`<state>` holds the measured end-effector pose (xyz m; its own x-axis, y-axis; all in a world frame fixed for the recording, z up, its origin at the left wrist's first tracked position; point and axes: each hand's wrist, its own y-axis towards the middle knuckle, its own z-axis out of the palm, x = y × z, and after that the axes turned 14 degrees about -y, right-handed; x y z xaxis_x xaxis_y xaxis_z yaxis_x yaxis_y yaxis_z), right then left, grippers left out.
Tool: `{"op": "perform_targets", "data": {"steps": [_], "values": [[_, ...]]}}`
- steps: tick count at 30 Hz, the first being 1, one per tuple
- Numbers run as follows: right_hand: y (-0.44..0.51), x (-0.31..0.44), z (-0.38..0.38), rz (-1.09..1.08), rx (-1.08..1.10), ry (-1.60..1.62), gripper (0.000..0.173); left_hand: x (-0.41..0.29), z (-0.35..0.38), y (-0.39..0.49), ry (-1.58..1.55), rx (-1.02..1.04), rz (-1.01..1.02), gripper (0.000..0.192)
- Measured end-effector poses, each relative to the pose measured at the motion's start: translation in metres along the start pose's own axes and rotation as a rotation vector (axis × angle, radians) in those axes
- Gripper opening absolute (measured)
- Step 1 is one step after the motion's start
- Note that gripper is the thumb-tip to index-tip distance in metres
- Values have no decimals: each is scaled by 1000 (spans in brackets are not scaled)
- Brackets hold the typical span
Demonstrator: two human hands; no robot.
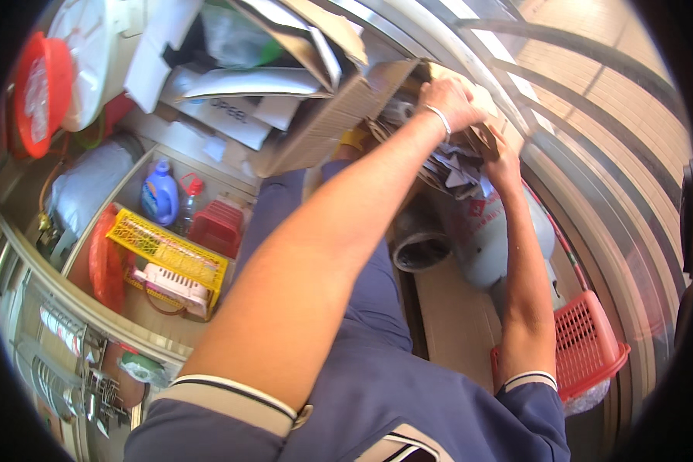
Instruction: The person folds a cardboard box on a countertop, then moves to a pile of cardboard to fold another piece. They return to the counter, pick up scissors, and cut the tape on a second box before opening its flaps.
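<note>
A cardboard box (390,81) with loose flaps stands by the window and holds crumpled paper and scraps (456,167). My left hand (449,103), with a white bracelet on the wrist, is closed over the flap at the box's far edge. Just to its right, my right hand (501,155) grips a brown cardboard edge, its fingers partly hidden. My left forearm crosses in front of the box and covers part of it. Below the box, a grey gas cylinder (479,248) lies beside a dark round tube (421,251).
Left of my legs is a larger open carton (317,130). Further left are a blue detergent bottle (160,196), a red basket (216,225) and a yellow basket (167,248). Another red basket (589,329) sits by my right elbow. Curved window rails (560,110) border the right.
</note>
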<state>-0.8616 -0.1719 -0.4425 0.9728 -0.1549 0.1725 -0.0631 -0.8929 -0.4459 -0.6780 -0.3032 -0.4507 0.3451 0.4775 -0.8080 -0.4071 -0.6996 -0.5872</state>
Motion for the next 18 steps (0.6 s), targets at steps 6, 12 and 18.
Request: {"op": "perform_targets", "data": {"steps": [6, 12, 18], "values": [[-12, -4, 10, -5, -41, 18, 43, -3, -7, -20, -15, -12, -57, 71], [-52, 50, -5, 98, 136, 29, 43, 36, -62, -129, 55, -13, 209, 77], [-84, 95, -47, 197, -343, -3, 47, 88, -169, -218, 301, 82, 60, 57]]}}
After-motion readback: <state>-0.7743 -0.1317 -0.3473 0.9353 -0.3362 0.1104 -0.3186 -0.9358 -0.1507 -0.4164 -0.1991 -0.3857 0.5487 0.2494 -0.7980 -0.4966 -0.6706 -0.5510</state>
